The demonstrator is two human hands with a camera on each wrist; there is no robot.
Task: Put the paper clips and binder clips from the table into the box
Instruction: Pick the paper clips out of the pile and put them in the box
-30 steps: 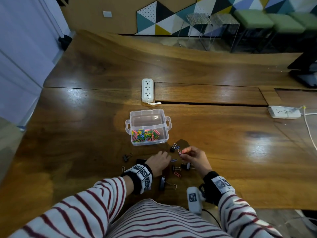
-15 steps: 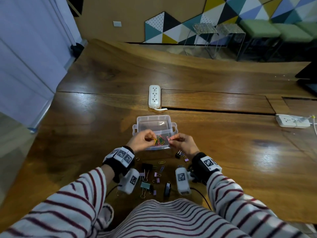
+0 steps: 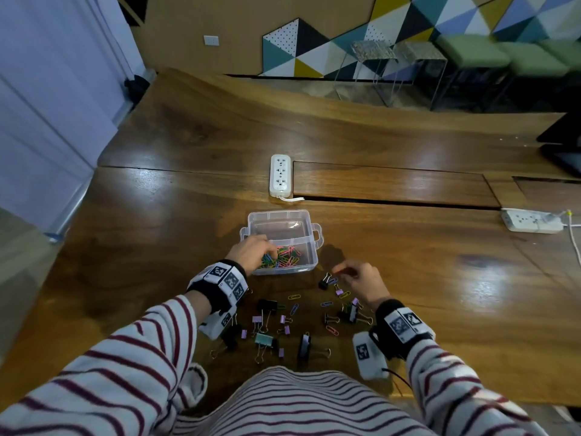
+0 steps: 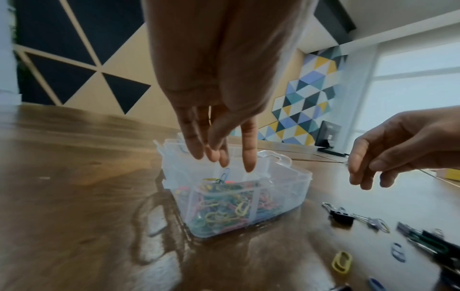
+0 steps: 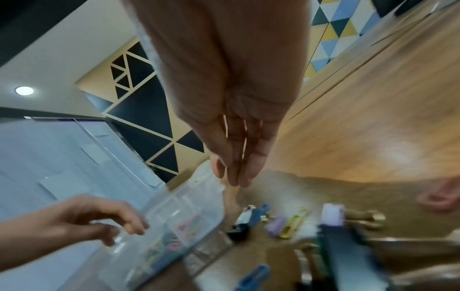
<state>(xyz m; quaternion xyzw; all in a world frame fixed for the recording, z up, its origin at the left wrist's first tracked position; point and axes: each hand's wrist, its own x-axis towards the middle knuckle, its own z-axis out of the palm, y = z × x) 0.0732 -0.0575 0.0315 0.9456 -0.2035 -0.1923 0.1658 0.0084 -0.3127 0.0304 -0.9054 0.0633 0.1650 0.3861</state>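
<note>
The clear plastic box (image 3: 279, 215) stands on the wooden table, its near compartment heaped with coloured paper clips (image 3: 287, 258). My left hand (image 3: 256, 251) hovers over that compartment with fingers straight and pointing down (image 4: 224, 159); a blue paper clip (image 4: 225, 174) is just under the fingertips, free of them. My right hand (image 3: 349, 273) is right of the box, low over the table, fingers straight and together (image 5: 236, 177), holding nothing I can see. Below it lies a small black binder clip (image 3: 323, 283). Several binder clips and paper clips lie scattered nearer me, among them a teal binder clip (image 3: 263, 339).
A white power strip (image 3: 279, 175) lies just behind the box, beside a long slot in the tabletop (image 3: 393, 201). Another power strip (image 3: 533, 221) with a cable sits at the right. A dark monitor base (image 3: 562, 152) is at the far right.
Both hands were over the box with clips pinched. My right hand has pulled back to the table right of the box, and my left hand has spread its fingers over the compartment.
</note>
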